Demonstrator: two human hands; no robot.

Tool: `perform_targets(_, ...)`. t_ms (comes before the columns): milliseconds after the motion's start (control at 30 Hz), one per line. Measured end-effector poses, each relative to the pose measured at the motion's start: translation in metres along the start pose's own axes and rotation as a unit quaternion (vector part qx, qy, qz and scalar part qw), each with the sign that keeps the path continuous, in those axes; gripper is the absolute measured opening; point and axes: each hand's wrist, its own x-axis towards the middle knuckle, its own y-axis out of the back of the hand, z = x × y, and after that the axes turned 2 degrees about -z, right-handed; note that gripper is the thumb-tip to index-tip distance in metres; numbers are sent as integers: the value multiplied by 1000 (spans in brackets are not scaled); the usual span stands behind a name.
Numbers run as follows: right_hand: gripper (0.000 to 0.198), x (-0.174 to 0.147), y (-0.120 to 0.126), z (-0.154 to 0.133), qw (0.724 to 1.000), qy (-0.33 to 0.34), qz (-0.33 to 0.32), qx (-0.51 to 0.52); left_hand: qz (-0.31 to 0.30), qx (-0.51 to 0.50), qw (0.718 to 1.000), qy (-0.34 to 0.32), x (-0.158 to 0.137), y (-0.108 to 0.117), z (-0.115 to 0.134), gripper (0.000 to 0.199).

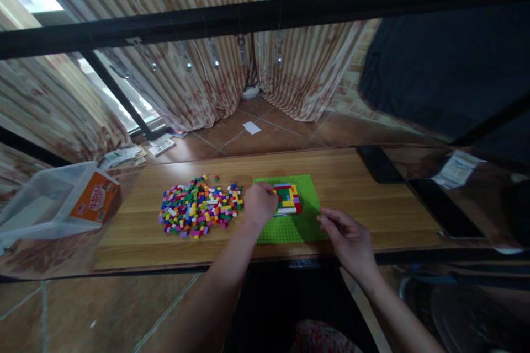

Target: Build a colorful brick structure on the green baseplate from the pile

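A green studded baseplate (285,231) lies on the wooden board. On it stands a low rectangular frame of toy building bricks (296,198) in red, yellow, white, purple and other colours, with bare green in its middle. My left hand (260,205) is at the frame's left side, fingers bent and closed at the bricks; whatever they pinch is hidden. My right hand (350,236) hovers by the baseplate's right edge, thumb and forefinger pinched together. Anything between those fingertips is too small to make out. A large heap of loose bricks (199,207) spreads left of my left hand.
A clear plastic box (49,198) with an orange label stands at the far left. Two dark phone-like slabs (379,164) lie to the right, near a folded paper (457,168). A black metal bar (248,15) crosses beyond the wooden board (136,242).
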Motion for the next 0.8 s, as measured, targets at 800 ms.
perform_targets(800, 34, 76, -43, 4, 986, 95, -85, -106, -32, -230, 973, 12, 28, -14, -25, 20)
